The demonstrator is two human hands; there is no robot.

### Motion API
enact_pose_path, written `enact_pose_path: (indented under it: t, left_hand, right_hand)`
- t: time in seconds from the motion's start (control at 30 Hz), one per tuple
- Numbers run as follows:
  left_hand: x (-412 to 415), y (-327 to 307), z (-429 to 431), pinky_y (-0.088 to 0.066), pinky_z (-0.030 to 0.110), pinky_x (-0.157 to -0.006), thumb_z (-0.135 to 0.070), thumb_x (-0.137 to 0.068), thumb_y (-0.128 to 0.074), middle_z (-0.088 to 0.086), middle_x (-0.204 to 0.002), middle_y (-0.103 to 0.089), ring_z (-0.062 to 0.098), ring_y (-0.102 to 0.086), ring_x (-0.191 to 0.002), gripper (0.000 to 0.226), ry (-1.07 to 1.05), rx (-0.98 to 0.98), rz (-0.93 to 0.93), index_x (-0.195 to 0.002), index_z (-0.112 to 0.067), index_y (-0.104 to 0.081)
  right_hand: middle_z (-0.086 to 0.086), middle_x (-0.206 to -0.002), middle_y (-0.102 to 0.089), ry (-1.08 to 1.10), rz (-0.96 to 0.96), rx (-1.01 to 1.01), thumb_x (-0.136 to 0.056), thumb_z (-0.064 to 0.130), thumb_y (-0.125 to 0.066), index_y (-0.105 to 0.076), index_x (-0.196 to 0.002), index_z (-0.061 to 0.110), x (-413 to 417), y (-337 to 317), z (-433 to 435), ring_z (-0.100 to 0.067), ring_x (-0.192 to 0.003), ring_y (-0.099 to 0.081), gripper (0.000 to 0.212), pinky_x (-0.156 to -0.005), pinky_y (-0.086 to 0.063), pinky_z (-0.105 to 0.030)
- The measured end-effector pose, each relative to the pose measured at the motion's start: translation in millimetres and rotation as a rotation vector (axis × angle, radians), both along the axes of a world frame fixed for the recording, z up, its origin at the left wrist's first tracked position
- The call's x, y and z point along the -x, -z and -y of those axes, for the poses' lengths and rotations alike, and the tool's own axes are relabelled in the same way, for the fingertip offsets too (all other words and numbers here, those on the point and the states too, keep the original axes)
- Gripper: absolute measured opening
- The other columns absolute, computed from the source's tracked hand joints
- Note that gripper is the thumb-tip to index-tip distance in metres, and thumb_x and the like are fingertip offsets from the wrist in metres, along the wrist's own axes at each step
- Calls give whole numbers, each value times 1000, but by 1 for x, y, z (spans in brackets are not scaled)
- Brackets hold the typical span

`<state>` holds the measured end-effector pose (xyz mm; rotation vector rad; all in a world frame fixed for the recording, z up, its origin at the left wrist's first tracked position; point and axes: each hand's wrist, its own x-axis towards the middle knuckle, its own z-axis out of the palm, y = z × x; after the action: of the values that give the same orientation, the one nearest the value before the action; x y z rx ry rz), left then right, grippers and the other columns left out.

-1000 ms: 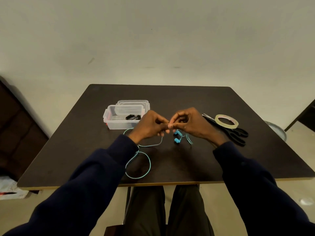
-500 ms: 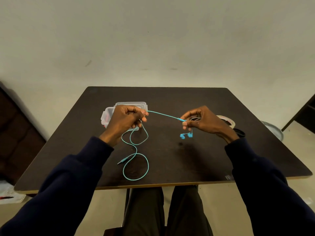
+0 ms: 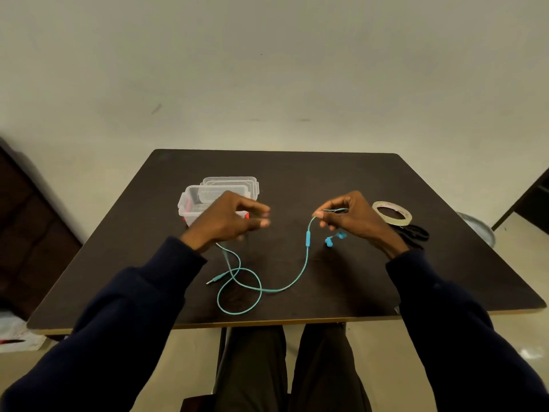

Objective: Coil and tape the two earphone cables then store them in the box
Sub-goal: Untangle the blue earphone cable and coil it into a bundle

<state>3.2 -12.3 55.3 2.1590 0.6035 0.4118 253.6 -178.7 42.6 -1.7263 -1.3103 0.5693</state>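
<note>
Just inside the table's (image 3: 326, 173) front edge, the teal earphone cable (image 3: 269, 290) is lying in one slack loop, its plug (image 3: 211, 281) pointing left, not yet coiled or taped. One strand is climbing to the right hand (image 3: 356, 221), whose thumb and forefinger are pinching it above the inline remote (image 3: 307, 235), probably anchoring the dangling earbuds (image 3: 334, 238) so that winding can begin. The left hand (image 3: 228, 223) is hovering with fingers stretched loose, grasping nothing visible, though the other strand is vanishing under its palm. Behind it the clear box (image 3: 188, 200) is sitting open, its lid (image 3: 231, 180) just beyond, and the hand is half screening it. Tape roll (image 3: 392, 214) and scissors (image 3: 416, 234) are waiting just beyond the right hand.
</note>
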Motion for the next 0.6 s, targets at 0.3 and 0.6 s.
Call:
enact_pose_path:
  t: [0.3, 0.6]
  left_hand:
    - [-50, 15, 32, -38, 13, -42, -12, -94, -69, 12, -79, -75, 5, -56, -43, 17, 49, 338, 157, -96, 3, -76]
    - [-25, 29, -11, -52, 21, -49, -8, -97, -64, 17, -88, -77, 17, -60, -48, 16, -194, 438, 263, -95, 5, -73]
  right_hand:
    - [-13, -85, -76, -46, -130, -115, -89, 18, -74, -74, -100, 1, 28, 0, -20, -27, -69, -71, 21, -64, -61, -31]
    - [-17, -89, -76, 109, -350, 84, -77, 27, -81, -78, -91, 11, -8, 15, 5, -16, -58, -60, 22, -57, -54, -28]
